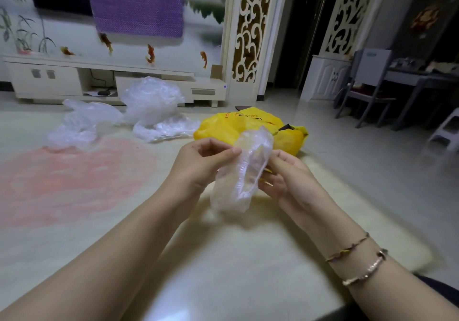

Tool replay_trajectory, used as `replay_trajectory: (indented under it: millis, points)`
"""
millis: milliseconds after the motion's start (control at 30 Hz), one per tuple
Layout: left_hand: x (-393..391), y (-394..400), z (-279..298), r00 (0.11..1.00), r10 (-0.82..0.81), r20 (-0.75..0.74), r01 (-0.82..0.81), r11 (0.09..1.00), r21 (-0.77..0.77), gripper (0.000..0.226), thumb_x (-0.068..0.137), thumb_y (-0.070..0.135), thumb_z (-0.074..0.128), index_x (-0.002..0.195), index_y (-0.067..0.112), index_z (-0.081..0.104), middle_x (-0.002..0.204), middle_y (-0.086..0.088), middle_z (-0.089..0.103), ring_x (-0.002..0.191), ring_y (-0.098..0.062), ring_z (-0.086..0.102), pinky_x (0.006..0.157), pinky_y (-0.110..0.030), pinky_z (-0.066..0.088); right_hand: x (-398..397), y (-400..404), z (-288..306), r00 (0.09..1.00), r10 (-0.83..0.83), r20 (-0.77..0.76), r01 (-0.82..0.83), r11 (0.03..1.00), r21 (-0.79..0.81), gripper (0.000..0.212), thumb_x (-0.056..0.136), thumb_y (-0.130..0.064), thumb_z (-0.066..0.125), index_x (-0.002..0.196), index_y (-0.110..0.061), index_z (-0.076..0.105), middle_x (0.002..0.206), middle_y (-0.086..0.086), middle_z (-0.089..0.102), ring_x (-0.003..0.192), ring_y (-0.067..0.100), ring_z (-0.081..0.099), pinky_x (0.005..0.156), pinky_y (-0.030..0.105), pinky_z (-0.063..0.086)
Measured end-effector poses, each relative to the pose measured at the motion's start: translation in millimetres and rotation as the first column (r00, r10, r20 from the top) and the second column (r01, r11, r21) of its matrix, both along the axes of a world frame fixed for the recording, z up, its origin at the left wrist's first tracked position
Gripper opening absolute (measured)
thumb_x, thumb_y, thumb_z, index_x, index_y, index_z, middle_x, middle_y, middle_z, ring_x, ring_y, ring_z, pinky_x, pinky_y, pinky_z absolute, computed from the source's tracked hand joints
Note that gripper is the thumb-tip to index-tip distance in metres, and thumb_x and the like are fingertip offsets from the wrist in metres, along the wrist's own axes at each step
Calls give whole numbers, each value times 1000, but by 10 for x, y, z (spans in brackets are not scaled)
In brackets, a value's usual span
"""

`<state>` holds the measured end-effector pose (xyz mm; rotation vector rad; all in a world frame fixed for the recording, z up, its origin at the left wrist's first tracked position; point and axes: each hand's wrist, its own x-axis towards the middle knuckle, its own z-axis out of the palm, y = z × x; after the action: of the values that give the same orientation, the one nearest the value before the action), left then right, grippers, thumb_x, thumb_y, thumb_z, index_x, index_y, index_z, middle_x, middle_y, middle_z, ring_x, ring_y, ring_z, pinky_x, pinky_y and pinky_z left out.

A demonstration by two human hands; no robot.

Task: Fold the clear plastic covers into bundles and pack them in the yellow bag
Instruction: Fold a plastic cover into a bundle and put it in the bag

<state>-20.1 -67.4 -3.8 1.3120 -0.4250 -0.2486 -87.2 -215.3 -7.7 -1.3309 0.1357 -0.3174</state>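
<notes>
Closest to the camera are two bare forearms reaching out over a pale glossy floor (223,258), the right wrist wearing two thin bracelets (357,258). Between the hands is one clear plastic cover (242,169), thin, crinkly and see-through, with a gathered, ruffled edge running down its middle, kind of like a shower cap. It's scrunched into a long loose shape that stands nearly upright, top end up by the fingertips and the bottom end hanging free below both hands. The left hand (206,161) pinches the upper left edge of it between thumb and curled fingers, and the right hand (283,174) grips the right side with fingers curled into the plastic, so the cover sits right in the gap between the two grips, held up off the floor. Just behind it, partly hidden by the cover's top, the yellow bag (248,125) lies slumped on the floor with red print on it. Left of the bag and a bit further back there's a messy pile of more clear covers (151,107), with another crumpled one (82,122) off to its left. Left of the hands there's a pink patch on the floor (69,179), and against the far wall a low white TV cabinet (74,77).
</notes>
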Motion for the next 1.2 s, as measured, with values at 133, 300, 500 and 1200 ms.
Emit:
replay_trajectory:
  millis: [133, 300, 500, 1200]
  points:
    - [16, 37, 13, 996, 83, -39, -84, 995, -45, 17, 83, -1, 69, 75, 6, 55, 71, -9, 58, 60, -14, 60, 58, -23, 55, 69, -151, 50, 986, -166, -10, 167, 983, 74, 35, 100, -11, 36, 126, 9, 47, 98, 20, 71, 77, 28, 69, 77, 42, 54]
    - [-2, 38, 18, 996, 82, 18, -83, 992, 100, 21, 80, 0, 73, 86, 4, 54, 74, -8, 57, 53, -10, 56, 51, -25, 55, 145, -277, 21, 931, -360, -51, 363, 931, 50, 21, 100, -13, 38, 112, -6, 54, 89, 9, 64, 65, 19, 61, 50, 26, 51]
    - [61, 64, 50, 983, -104, -152, 134, 970, 203, 64, 75, 66, 56, 117, 17, 58, 109, 3, 65, 87, -15, 65, 76, -32, 54, 123, -209, 183, 989, -148, -12, 136, 939, -315, 15, 97, -12, 53, 82, -14, 55, 52, -7, 59, 42, 4, 53, 43, 20, 45]
    - [104, 114, -65, 829, 362, 427, -477, 855, 202, 27, 91, 25, 62, 78, 2, 54, 56, -8, 55, 38, -7, 48, 38, -16, 39, 89, -246, -68, 956, -240, -167, 167, 917, -363, 12, 93, -20, 61, 82, -15, 65, 91, 15, 65, 77, 25, 60, 68, 37, 47]
